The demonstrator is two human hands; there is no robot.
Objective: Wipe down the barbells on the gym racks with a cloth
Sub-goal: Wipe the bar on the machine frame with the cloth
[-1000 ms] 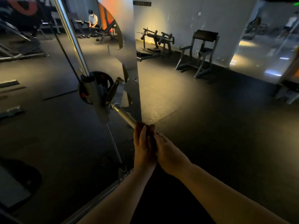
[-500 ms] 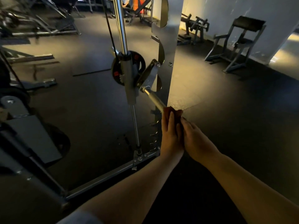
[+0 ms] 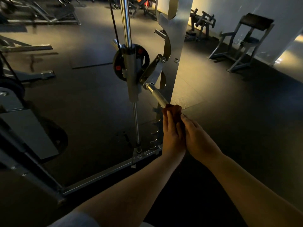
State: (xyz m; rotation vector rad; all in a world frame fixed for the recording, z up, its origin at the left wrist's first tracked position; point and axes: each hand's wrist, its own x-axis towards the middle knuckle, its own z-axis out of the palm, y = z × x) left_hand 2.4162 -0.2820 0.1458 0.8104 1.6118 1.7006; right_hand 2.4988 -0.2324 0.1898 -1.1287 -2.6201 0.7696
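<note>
Currently listed: barbell (image 3: 156,95), steel, carried on a pivoting hook at the rack upright (image 3: 180,46), its bare shaft slanting down toward the camera. Cloth (image 3: 172,109), reddish-brown, wrapped over the near end of that shaft. Left hand (image 3: 172,136): fingers curled round the cloth and the bar beneath. Right hand (image 3: 199,141): pressed against the left, fingertips reaching the cloth; whether it grips is hidden. Weight plate (image 3: 144,58), black with red marks, behind the guide rod (image 3: 126,22). Padded stand (image 3: 246,43), well apart, by the wall.

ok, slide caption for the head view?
Left hand grips a dark red cloth around the rack's barbell, right hand close alongside, weight plate behind.
</note>
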